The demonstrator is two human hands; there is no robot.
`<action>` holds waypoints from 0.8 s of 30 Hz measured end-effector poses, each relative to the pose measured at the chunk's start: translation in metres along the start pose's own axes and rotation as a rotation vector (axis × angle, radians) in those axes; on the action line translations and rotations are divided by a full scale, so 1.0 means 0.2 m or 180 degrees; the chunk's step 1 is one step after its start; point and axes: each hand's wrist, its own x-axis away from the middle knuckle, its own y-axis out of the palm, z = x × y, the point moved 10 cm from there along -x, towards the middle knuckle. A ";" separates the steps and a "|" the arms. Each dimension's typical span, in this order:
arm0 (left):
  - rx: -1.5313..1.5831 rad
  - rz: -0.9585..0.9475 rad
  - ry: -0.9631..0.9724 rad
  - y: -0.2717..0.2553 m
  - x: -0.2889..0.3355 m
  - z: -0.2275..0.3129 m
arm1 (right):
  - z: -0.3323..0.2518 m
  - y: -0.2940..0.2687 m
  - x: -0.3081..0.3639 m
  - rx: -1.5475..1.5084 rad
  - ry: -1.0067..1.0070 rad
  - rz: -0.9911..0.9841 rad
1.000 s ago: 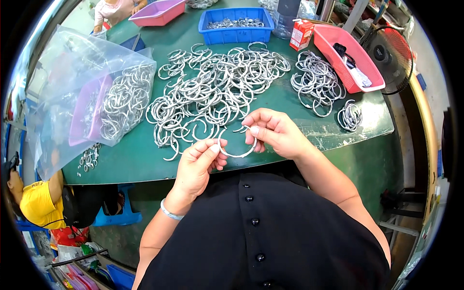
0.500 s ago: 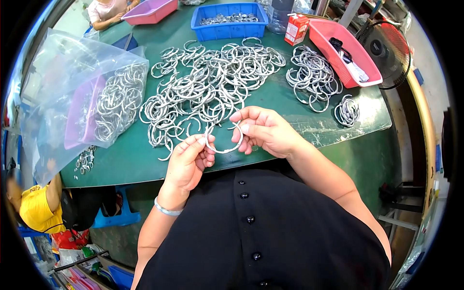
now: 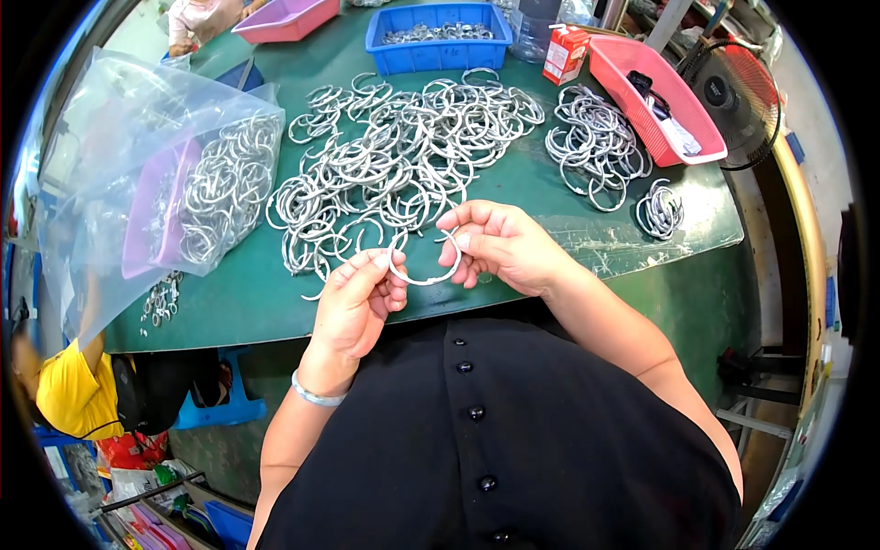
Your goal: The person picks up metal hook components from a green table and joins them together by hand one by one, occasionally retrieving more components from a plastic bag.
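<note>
Between my two hands is a silvery open bangle (image 3: 424, 281), its gap facing away from me. My left hand (image 3: 356, 298) pinches one side of it with thumb and fingers. The other side is gripped by my right hand (image 3: 500, 246), thumb and forefinger near the bangle's end. Just beyond my hands spreads a large heap of similar bangles (image 3: 403, 151) on the green table. A second heap (image 3: 598, 147) lies to the right, with a small bundle of bangles (image 3: 660, 211) beside it.
A clear plastic bag (image 3: 229, 183) of bangles lies at left, near small rings (image 3: 161, 301). At the back stand a blue bin (image 3: 438, 57), a pink tray (image 3: 646, 124), a red carton (image 3: 566, 55) and a fan (image 3: 733, 101). A person in yellow (image 3: 78, 390) is at left.
The bangle stays in both hands, which have hardly moved. The view has shifted very slightly. At the left, the person in yellow has moved an arm a little.
</note>
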 end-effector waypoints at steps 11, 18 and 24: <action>-0.0140 0.0080 0.0084 0.00 0.01 -0.01 | -0.05 0.01 0.03 0.0209 -0.0257 0.0044; -0.0191 0.0025 0.0202 0.00 0.02 0.01 | -0.12 0.04 0.07 0.0415 -0.0625 0.0055; -0.0477 -0.0075 0.0291 0.04 0.04 0.03 | -0.18 0.08 0.10 0.0911 -0.0999 0.0086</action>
